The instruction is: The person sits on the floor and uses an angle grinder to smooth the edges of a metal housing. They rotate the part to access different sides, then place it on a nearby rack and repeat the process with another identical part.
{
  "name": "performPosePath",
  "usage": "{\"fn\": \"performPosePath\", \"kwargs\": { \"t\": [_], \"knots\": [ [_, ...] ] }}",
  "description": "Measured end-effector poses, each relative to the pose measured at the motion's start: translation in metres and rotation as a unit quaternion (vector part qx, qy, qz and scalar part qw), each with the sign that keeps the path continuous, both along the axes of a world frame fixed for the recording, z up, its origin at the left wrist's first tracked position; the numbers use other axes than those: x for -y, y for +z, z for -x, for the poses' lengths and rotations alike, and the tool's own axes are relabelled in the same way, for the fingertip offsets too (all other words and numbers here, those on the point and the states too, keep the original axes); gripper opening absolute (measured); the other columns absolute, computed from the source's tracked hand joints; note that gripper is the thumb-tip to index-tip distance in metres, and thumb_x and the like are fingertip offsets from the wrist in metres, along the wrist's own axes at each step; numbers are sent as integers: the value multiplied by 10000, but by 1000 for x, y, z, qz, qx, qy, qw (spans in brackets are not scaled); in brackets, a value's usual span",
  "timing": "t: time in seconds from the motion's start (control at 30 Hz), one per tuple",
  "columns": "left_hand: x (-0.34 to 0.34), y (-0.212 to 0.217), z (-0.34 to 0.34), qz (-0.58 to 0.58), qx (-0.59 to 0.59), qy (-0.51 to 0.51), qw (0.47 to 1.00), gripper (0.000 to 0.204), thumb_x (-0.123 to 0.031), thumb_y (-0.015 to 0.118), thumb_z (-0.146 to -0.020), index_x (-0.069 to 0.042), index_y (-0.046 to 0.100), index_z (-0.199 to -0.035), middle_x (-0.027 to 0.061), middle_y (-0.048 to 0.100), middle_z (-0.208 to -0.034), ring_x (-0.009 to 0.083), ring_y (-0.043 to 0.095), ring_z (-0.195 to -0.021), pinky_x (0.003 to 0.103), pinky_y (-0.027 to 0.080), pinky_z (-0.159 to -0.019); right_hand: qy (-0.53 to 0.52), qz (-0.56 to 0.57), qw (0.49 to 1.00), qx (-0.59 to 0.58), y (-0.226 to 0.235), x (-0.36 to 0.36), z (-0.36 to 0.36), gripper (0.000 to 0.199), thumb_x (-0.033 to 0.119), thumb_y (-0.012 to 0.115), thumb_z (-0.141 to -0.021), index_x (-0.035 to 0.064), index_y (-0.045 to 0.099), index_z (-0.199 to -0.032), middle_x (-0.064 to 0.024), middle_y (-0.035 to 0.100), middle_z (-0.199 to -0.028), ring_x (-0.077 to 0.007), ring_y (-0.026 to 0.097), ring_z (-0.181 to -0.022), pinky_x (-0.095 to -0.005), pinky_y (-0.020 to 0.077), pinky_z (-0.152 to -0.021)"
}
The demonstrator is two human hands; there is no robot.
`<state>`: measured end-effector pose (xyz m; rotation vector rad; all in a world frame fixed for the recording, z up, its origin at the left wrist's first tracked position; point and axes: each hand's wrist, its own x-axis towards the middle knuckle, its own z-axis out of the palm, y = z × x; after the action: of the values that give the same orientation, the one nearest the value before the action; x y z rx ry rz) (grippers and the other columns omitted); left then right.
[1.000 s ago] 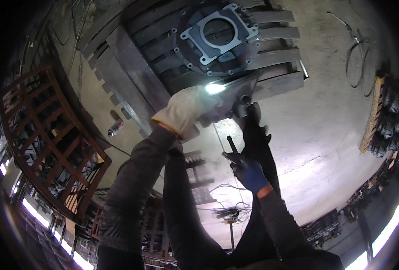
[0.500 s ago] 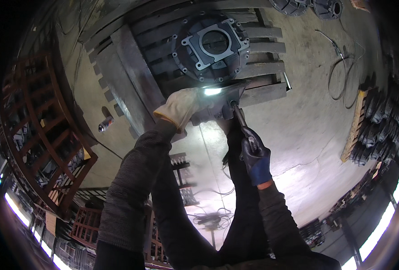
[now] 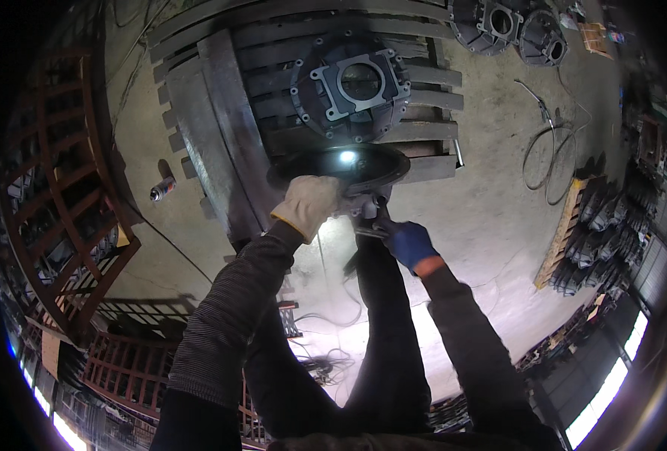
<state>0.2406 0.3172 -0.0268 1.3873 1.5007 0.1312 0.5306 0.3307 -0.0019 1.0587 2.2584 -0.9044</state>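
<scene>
A dark round metal casting [image 3: 386, 167] stands tilted at the near edge of the slatted wooden pallet [image 3: 439, 99], a bright light spot on its face. My left hand [image 3: 309, 204], in a beige work glove with a yellow cuff, is closed on its near side; the fingertips are partly hidden. Just below the casting's right part, my right hand [image 3: 407, 242], in a blue and black glove, is wrapped round a slim, dark metal hand tool [image 3: 382, 218]. The tool's tip meets or nearly touches the casting's underside; I cannot tell which. Behind lies another round casting [image 3: 330, 103] with a squarish, open-centred flange.
Flat planks [image 3: 224, 128] lie across the pallet's left side. A spray can [image 3: 163, 189] is on the floor, with a brown metal rack [image 3: 85, 150] farther left. At right are a coiled hose [image 3: 550, 161] and stacked dark castings [image 3: 612, 233]. More castings [image 3: 484, 26] lie far right.
The held casting has tipped, so its round face shows more. My right hand has moved up and left, closer to the casting, with the tool. My left hand is slightly lower in view.
</scene>
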Motion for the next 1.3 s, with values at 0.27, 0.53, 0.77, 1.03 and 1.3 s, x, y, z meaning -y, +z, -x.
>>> {"fn": "performPosePath", "kwargs": {
  "t": [0.27, 0.53, 0.77, 1.03, 1.3],
  "knots": [
    [6, -10, 5, -42, -43, -88, 994, 304, -332, 686, -1046, -36, 730, -1104, 95, 739, -909, 218, 728, -888, 383, 565, -775, -744, 181, 580, -277, -13, 35, 59, 221, 323, 689, -1066, 109, 696, -1008, 6, 531, -634, -98, 503, -537, -305, 416, -492],
    [20, -55, -5, 20, 47, 45, 998, 299, -365, 742, -950, -68, 781, -961, 136, 750, -787, 331, 762, -799, 457, 570, -713, -282, 67, 918, -270, 41, 6, 23, 210, 202, 699, -1051, 89, 697, -1228, -49, 647, -695, -176, 626, -600, -328, 496, -550],
    [21, -67, -19, 99, 130, 102, 981, 329, -413, 738, -957, -88, 782, -930, 62, 723, -713, 237, 723, -655, 395, 556, -649, 190, 105, 975, 36, 44, -61, -5, 344, 204, 753, -919, 131, 741, -1254, -184, 777, -931, -379, 749, -831, -501, 589, -774],
    [1, -39, -17, 70, 73, 48, 994, 346, -435, 690, -991, -105, 787, -958, 61, 723, -711, 238, 724, -661, 394, 552, -646, -803, 198, 473, -305, 62, 40, 80, 161, 215, 629, -1057, 101, 691, -1153, -5, 542, -659, -75, 400, -435, -246, 337, -407],
    [-25, -9, -6, 36, -34, 44, 998, 418, -468, 709, -982, -59, 786, -1023, 118, 762, -804, 293, 765, -803, 430, 580, -734, -581, 106, 755, -286, 34, -2, 57, 207, 181, 670, -1050, 41, 739, -1187, -76, 684, -729, -141, 574, -490, -302, 472, -488]
  ]
}}
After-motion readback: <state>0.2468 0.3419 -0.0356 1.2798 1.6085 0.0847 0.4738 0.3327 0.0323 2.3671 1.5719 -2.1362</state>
